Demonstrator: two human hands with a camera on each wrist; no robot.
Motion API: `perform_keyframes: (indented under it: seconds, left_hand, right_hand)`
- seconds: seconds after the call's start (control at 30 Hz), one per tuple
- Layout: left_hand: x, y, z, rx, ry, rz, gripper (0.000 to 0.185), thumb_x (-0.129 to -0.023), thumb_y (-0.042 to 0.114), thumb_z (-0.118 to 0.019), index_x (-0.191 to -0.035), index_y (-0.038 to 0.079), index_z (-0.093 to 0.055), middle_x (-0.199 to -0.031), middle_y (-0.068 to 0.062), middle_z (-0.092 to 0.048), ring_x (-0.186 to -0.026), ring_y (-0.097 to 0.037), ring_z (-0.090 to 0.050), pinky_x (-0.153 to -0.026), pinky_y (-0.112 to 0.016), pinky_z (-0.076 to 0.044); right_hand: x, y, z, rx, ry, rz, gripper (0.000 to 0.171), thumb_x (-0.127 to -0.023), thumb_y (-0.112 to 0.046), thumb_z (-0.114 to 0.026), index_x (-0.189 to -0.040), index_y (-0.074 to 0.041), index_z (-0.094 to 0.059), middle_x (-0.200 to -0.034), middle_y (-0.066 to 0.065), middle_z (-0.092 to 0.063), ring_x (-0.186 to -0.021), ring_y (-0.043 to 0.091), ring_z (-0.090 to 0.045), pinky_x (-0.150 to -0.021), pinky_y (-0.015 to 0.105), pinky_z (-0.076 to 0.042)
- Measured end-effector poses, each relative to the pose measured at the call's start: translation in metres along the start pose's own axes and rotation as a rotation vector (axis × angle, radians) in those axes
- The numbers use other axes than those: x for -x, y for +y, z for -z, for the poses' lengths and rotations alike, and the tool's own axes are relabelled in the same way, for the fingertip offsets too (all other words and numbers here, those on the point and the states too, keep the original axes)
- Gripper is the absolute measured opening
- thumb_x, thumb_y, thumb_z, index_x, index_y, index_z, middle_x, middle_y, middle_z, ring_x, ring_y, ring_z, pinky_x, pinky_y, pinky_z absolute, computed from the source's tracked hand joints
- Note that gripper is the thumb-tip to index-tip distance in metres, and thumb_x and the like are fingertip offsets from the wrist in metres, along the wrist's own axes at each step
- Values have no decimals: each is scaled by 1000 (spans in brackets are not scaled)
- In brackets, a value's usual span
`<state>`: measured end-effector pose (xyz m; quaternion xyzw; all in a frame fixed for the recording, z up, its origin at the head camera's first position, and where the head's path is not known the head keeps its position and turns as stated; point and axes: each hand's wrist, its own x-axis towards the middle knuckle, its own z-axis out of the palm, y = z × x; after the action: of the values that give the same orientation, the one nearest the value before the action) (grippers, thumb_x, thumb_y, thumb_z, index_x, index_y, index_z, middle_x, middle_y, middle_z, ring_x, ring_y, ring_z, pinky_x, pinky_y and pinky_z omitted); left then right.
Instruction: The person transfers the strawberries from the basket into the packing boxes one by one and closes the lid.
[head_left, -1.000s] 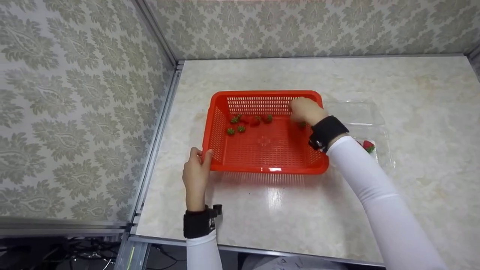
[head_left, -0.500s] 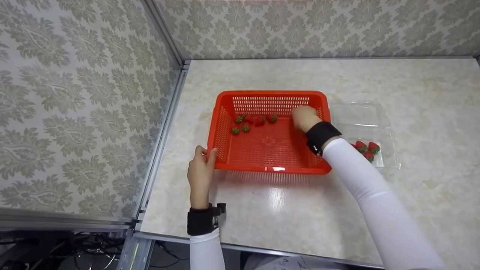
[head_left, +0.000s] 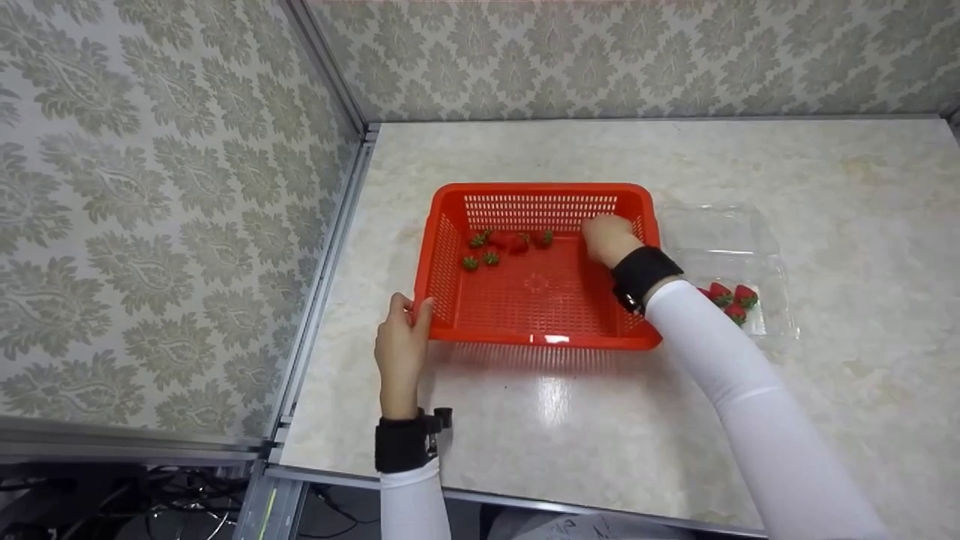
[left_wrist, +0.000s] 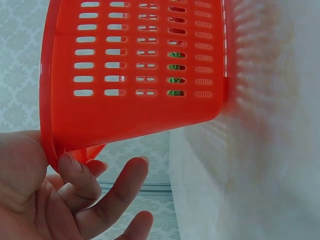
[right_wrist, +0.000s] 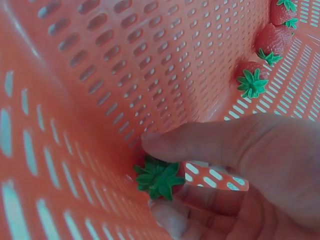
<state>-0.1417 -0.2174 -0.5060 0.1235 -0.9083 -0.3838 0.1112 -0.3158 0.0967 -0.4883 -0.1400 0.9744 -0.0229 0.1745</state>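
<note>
Your head camera looks forward and down over the pale marbled table (head_left: 562,457), framing the whole red slotted plastic basket (head_left: 480,335). Your left wrist camera, turned sideways, faces the basket's near side up close, by its left corner. Your right one peers closely into the far-right corner, sharing the red, green-leaved strawberries (right_wrist: 251,80) with the head view.

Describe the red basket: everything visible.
The red basket looks plastic: rectangular, open-topped, with slotted walls and floor and a smooth rim. It stands upright on the table. Strawberries lie inside, mostly far left. The left hand grips its near-left corner; the right hand is inside, toward the far-right corner.
</note>
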Motion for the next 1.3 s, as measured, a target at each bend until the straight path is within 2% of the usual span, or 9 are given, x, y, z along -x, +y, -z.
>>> perform_keyframes:
  seconds: [0.2, 0.57, 0.7, 0.83, 1.03, 1.17, 1.3]
  left_hand:
    - [-1, 0, 0, -1, 5, -15, 30, -101, 33, -62, -95, 6, -51, -59, 2, -37, -50, -16, -37, -48, -31, -26]
    - [-1, 1, -3, -35, -4, 10, 30, -101, 34, -62, -95, 7, -51, -59, 2, -38, -52, -17, -38, -49, -32, -27]
    - [0, 1, -3, -35, -10, 18, 30, -101, 34, -62, -94, 7, -51, -59, 2, -38, -52, -17, -38, -49, -32, -27]
    - [0, 0, -2, -34, -13, 17, 30, -101, 34, -62, -94, 7, -50, -59, 2, -37, -51, -16, -38, -48, -32, -27]
    - [-1, 0, -2, -39, -15, 17, 30, -102, 34, -61, -96, 7, -50, -59, 1, -38, -50, -16, -40, -48, -32, -29]
    - [-1, 0, -1, -34, -14, 26, 30, -101, 34, -61, -95, 7, -51, -59, 1, -39, -50, -16, -40, -48, -31, -29]
    - [-1, 0, 1, -36, -4, 25, 30, -101, 34, -61, -95, 7, -51, -59, 1, -39, -51, -16, -41, -48, -32, -29]
  right_hand:
    - [3, 1, 2, -16, 9, 15, 20, -91, 4, -53, -109, 7, -61, -112, 29, -65, -104, 44, -64, -79, 59, -54]
    - [2, 6, 4, -23, -21, 37, 19, -84, 3, -57, -101, 6, -64, -112, 28, -65, -100, 42, -64, -77, 56, -54]
    - [-3, 11, 0, -26, -17, 68, 14, -80, 2, -59, -93, 4, -64, -104, 25, -67, -90, 37, -63, -72, 50, -54]
    - [-2, 11, 3, -48, -11, 106, 11, -80, 2, -59, -90, 2, -64, -95, 21, -67, -81, 31, -58, -70, 46, -51]
    - [14, 3, 21, -78, 23, 156, 9, -82, 3, -62, -91, 1, -63, -88, 17, -65, -80, 30, -56, -73, 46, -48]
    - [19, -1, 30, -65, 33, 176, 16, -86, 3, -63, -101, 3, -65, -97, 20, -67, -91, 36, -62, -79, 49, -51]
    - [23, -4, 39, -57, 48, 190, 25, -87, 2, -63, -112, 2, -66, -102, 20, -68, -95, 37, -64, -81, 50, -52]
